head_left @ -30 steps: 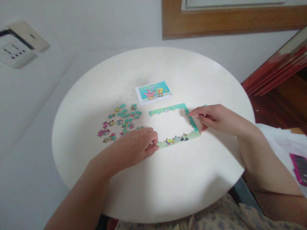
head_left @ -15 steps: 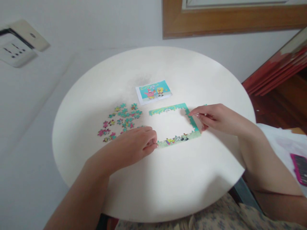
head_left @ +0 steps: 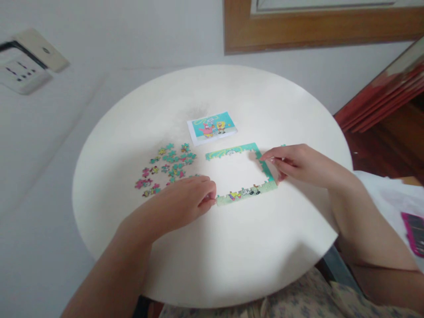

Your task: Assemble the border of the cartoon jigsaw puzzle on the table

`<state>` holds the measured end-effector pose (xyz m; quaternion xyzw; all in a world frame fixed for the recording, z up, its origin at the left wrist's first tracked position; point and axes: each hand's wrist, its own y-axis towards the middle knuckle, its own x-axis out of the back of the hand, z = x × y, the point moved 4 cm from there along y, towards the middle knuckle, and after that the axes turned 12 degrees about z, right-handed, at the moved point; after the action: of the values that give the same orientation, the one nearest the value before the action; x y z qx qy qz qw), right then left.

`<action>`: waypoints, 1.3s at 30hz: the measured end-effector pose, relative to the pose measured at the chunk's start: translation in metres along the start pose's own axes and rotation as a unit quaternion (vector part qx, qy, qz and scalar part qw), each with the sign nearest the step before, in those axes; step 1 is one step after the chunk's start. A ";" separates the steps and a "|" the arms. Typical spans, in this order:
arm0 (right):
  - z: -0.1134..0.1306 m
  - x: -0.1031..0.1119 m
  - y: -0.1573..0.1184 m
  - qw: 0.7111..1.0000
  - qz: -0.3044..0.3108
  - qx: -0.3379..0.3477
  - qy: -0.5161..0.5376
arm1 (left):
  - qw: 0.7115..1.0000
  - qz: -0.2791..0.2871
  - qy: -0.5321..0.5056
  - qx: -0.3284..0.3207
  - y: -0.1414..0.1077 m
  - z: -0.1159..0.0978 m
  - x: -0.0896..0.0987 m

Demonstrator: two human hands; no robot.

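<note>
A partly joined jigsaw puzzle (head_left: 247, 192) lies flat on the white table as a frame with a top, right and bottom border and a bare middle. My left hand (head_left: 190, 196) is closed, thumb and forefinger pressed together at the lower left end of the bottom border. At the right border my right hand (head_left: 294, 165) is closed too, its forefinger tip on the inner edge and the thumb below; fingers hide part of that border. Loose puzzle pieces (head_left: 170, 161), pink, yellow and teal, lie scattered left of the frame. Behind it rests a small picture card (head_left: 215, 126) showing cartoon characters.
The round white table (head_left: 251, 251) stands against a wall with a socket (head_left: 23, 68) at left. A small teal piece (head_left: 283, 145) lies behind my right hand. Beyond the table's right edge are white sheets (head_left: 380, 194) and a pink-edged phone-like object (head_left: 414, 232).
My left hand has shifted very slightly left, baring a little more of the bottom border's end. My right hand stays at the right border with almost no movement.
</note>
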<state>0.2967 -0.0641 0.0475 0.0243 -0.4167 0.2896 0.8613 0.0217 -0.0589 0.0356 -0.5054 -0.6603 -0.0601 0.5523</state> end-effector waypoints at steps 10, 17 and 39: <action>-0.027 0.031 -0.012 0.961 -0.256 -0.107 0.000 | 0.999 -0.042 -0.011 -0.010 -0.005 0.003 0.007; -0.051 0.040 -0.016 0.944 -0.270 -0.156 -0.105 | 0.999 -0.038 -0.011 -0.022 0.001 0.002 0.001; -0.068 0.028 -0.002 0.952 -0.176 -0.196 -0.153 | 0.993 -0.118 0.000 -0.024 -0.007 0.011 0.015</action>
<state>0.3586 -0.0331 0.0239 -0.0283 -0.5814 0.0390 0.8122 0.0110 -0.0467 0.0464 -0.4372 -0.7136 -0.1411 0.5290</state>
